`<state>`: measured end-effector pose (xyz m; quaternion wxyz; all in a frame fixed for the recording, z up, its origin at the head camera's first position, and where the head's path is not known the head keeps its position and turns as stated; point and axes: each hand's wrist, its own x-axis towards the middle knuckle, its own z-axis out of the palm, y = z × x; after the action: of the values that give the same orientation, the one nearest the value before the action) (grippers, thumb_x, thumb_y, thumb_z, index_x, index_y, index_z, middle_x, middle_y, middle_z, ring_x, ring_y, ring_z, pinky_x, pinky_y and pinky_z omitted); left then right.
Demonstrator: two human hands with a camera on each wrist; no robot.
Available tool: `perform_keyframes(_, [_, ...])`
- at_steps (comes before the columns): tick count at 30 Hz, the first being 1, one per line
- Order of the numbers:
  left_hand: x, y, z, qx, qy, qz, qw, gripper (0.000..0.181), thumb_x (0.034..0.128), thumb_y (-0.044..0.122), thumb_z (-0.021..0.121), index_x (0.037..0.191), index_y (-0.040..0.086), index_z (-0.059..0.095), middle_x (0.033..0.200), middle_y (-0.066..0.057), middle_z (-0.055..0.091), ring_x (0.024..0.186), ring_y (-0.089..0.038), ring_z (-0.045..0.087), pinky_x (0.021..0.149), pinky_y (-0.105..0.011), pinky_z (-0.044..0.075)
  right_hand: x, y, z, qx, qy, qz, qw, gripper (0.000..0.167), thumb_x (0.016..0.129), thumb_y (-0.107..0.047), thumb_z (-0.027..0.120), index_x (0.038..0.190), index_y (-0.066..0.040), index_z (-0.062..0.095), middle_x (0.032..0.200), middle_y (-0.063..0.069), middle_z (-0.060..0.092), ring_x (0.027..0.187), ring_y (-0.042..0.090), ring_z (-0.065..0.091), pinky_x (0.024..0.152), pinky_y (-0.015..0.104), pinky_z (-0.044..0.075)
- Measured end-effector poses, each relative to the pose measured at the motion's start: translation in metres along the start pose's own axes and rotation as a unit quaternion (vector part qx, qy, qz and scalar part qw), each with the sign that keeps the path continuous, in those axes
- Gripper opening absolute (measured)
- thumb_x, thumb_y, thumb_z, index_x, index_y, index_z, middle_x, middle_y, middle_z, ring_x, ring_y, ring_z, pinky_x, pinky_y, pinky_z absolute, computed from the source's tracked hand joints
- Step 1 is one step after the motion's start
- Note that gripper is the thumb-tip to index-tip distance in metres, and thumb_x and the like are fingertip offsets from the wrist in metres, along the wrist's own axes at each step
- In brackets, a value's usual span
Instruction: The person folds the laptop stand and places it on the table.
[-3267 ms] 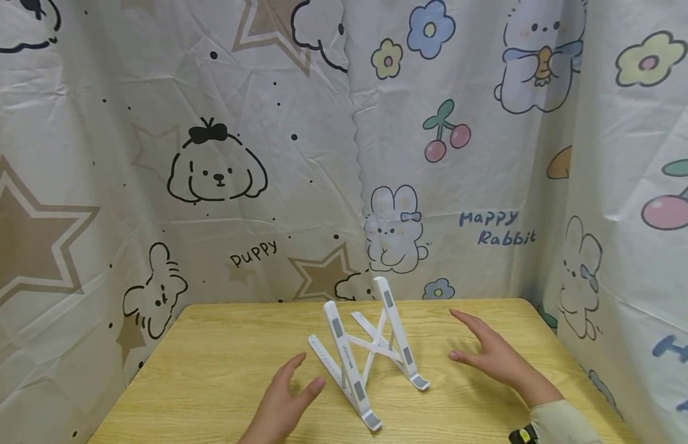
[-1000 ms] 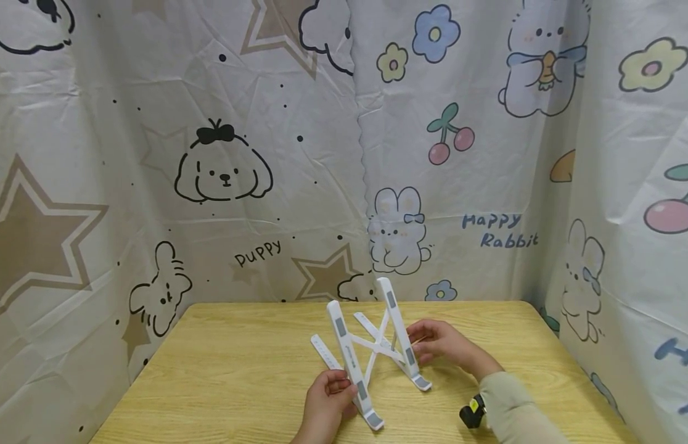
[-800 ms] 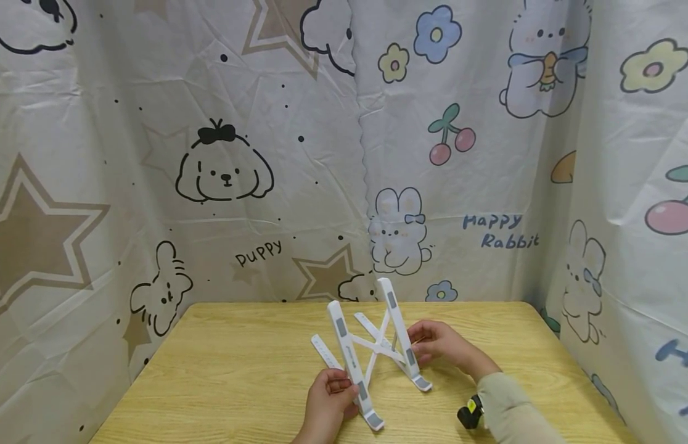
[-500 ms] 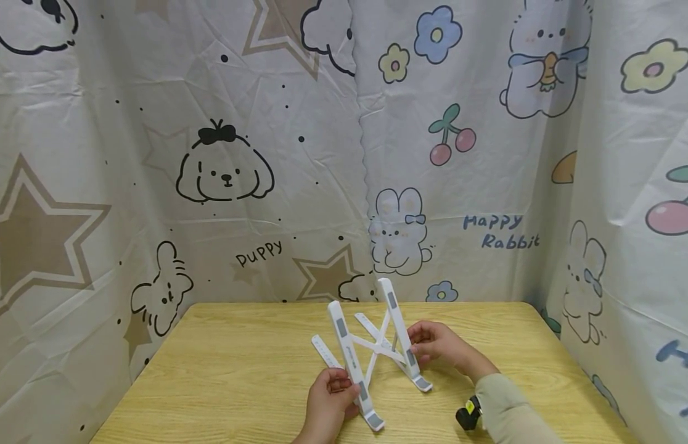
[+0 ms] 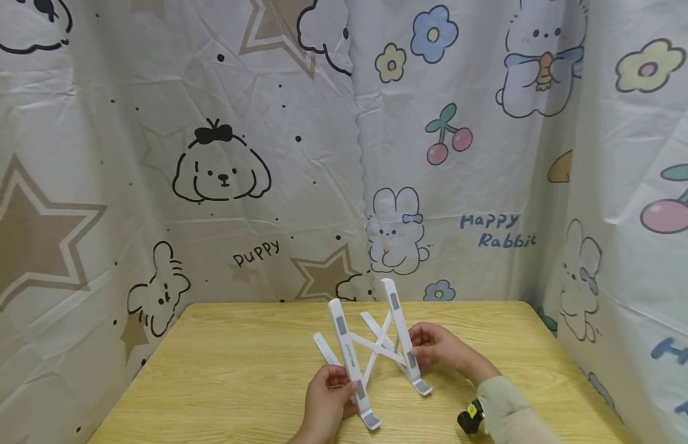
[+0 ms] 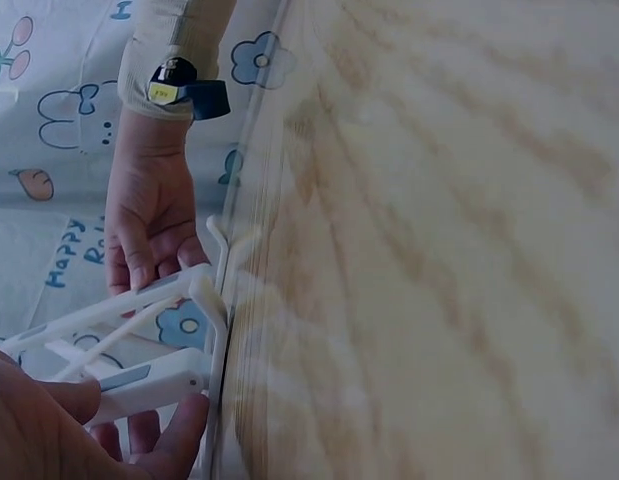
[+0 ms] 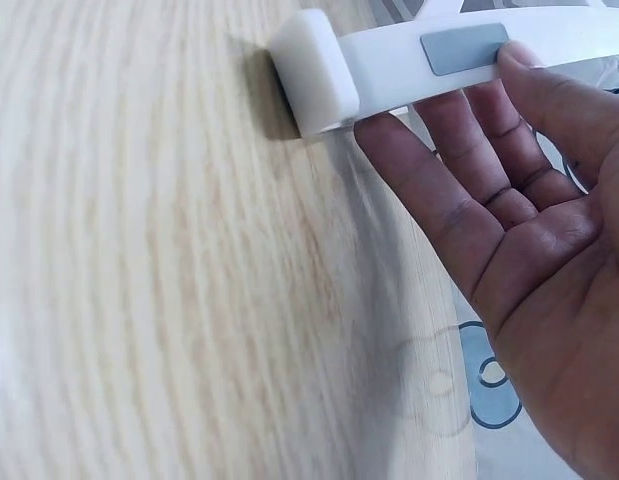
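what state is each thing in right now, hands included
laptop stand: unfolded, both rails tilted up
left hand: gripping the stand's left rail, thumb on top
right hand: holding the right rail between thumb and fingers
black device: strapped at the right wrist
curtain: hanging behind the table, creased

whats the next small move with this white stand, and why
Probably turn the white stand slightly, drawing its right lip nearer: that lip sits farther back than the left lip. The left grip and right grip hold opposite side rails, which should allow a gentle turn.
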<state>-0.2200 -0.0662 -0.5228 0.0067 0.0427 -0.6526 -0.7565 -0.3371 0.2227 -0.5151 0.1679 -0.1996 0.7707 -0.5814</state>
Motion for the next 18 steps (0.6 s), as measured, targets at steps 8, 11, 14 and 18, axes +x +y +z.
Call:
perform_keyframes(8, [0.001, 0.006, -0.002, 0.0, -0.008, -0.002, 1.0, 0.03, 0.0858, -0.008, 0.073, 0.112, -0.008, 0.059, 0.1, -0.013, 0.06, 0.08, -0.02, 0.065, 0.067, -0.043, 0.064, -0.014, -0.003, 0.004, 0.019, 0.004, -0.001, 0.9998, 0.036, 0.095, -0.013, 0.073, 0.121, 0.005, 0.055, 0.103, 0.014, 0.063, 0.092, 0.023, 0.064, 0.076, 0.046, 0.064])
perform_keyframes(11, [0.004, 0.007, -0.004, 0.014, -0.005, 0.003, 0.9999, 0.03, 0.0862, -0.007, 0.073, 0.112, -0.006, 0.06, 0.102, -0.013, 0.06, 0.082, -0.02, 0.064, 0.066, -0.042, 0.063, -0.018, -0.004, 0.008, 0.035, 0.002, 0.001, 0.9994, 0.035, 0.096, -0.011, 0.072, 0.121, 0.005, 0.054, 0.103, 0.014, 0.062, 0.092, 0.023, 0.065, 0.076, 0.049, 0.063])
perform_keyframes(14, [0.007, 0.007, -0.006, 0.033, 0.002, 0.009, 0.9994, 0.03, 0.0869, -0.004, 0.074, 0.114, -0.004, 0.061, 0.103, -0.012, 0.06, 0.084, -0.019, 0.063, 0.064, -0.041, 0.062, -0.022, -0.005, 0.012, 0.048, 0.008, 0.002, 0.9988, 0.034, 0.096, -0.01, 0.071, 0.121, 0.005, 0.053, 0.103, 0.013, 0.061, 0.091, 0.023, 0.064, 0.076, 0.05, 0.063])
perform_keyframes(18, [0.011, 0.007, -0.009, 0.038, 0.005, 0.012, 0.9992, 0.031, 0.0877, -0.003, 0.074, 0.116, -0.003, 0.062, 0.105, -0.012, 0.061, 0.086, -0.018, 0.062, 0.063, -0.04, 0.061, -0.026, -0.007, 0.019, 0.06, 0.025, 0.003, 0.9979, 0.034, 0.095, -0.008, 0.071, 0.12, 0.006, 0.052, 0.101, 0.012, 0.06, 0.09, 0.022, 0.064, 0.075, 0.052, 0.063])
